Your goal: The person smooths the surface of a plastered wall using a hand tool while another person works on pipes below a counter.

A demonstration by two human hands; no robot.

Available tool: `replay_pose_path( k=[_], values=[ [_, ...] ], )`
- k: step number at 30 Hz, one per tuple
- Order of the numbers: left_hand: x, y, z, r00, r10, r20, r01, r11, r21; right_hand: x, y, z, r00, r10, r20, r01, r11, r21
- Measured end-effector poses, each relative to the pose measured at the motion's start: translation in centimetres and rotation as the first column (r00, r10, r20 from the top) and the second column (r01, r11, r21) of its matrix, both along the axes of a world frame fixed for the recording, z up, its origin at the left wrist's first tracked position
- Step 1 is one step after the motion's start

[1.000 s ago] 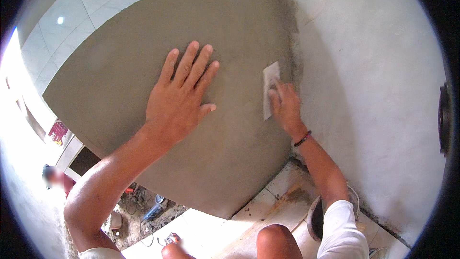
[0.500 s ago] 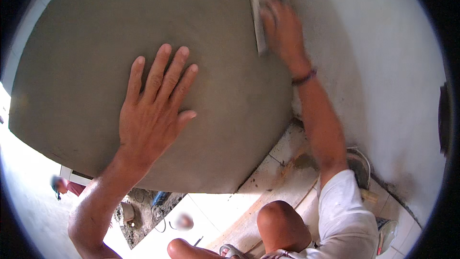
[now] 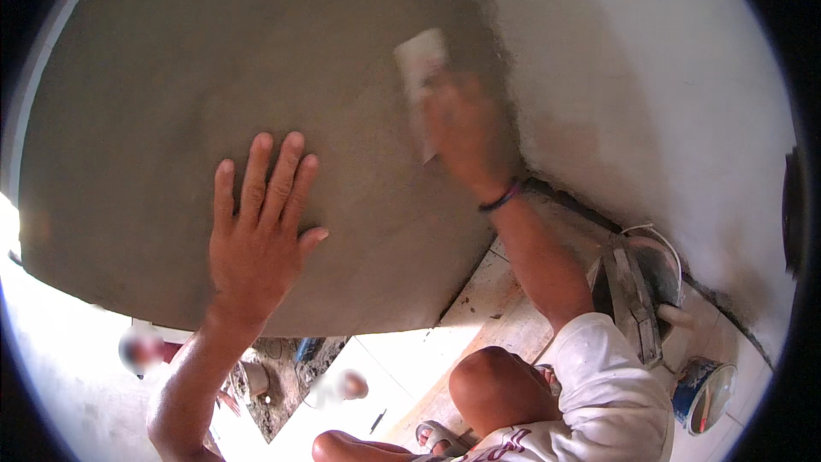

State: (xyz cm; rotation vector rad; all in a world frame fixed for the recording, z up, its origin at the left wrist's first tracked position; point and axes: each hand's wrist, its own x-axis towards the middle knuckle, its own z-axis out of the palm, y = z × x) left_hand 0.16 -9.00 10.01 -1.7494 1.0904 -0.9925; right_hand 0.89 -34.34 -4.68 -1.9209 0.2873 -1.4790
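A broad wall panel of wet-looking grey plaster (image 3: 145, 111) fills most of the view. Against it, fingers stretched and slightly apart, rests my left hand (image 3: 255, 248), holding nothing. Further up and to the right, my right hand (image 3: 466, 133) grips a flat, pale plastering float (image 3: 419, 53), its face toward the plaster near the corner. That hand is blurred by motion, and its fingers hide the float's handle. A dark band circles the right wrist.
A white wall (image 3: 616, 85) meets the plaster at right. On the tiled floor (image 3: 385, 364), a bucket (image 3: 671, 261) has a long grey bar-like tool (image 3: 631, 295) against it; a blue can (image 3: 697, 398) stands nearby. Low left, another person (image 3: 150, 351) is partly visible beside a rubble patch (image 3: 278, 376).
My right hand has moved the float down and left, away from the corner. My left hand shows lower on the plaster. The view has shifted, revealing more of the bucket and can.
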Motion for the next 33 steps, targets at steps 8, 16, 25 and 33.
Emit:
replay_pose_path(
  k=[8, 16, 25, 33],
  values=[
    [1.0, 0.6, -1.5, 0.994, 0.016, -0.107, -0.017, 1.0, -0.004, 0.7, 5.8, -7.3, 0.991, 0.135, -0.002, -0.133, 0.971, -0.198],
    [1.2, 1.1, -2.4, 0.989, 0.007, -0.148, -0.002, 0.999, 0.037, 3.3, -2.2, 0.1, 0.994, -0.005, 0.108, 0.006, 1.0, -0.002],
    [1.6, 3.6, -4.2, 0.95, 0.029, -0.311, -0.016, 0.999, 0.045, 2.3, 3.0, 11.7, 0.99, 0.114, 0.081, -0.105, 0.988, -0.113],
    [-1.1, 7.1, -8.2, 0.86, 0.034, -0.509, -0.043, 0.999, -0.007, 3.5, 4.3, -6.2, 0.999, -0.016, -0.037, 0.007, 0.968, -0.251]
  ],
)
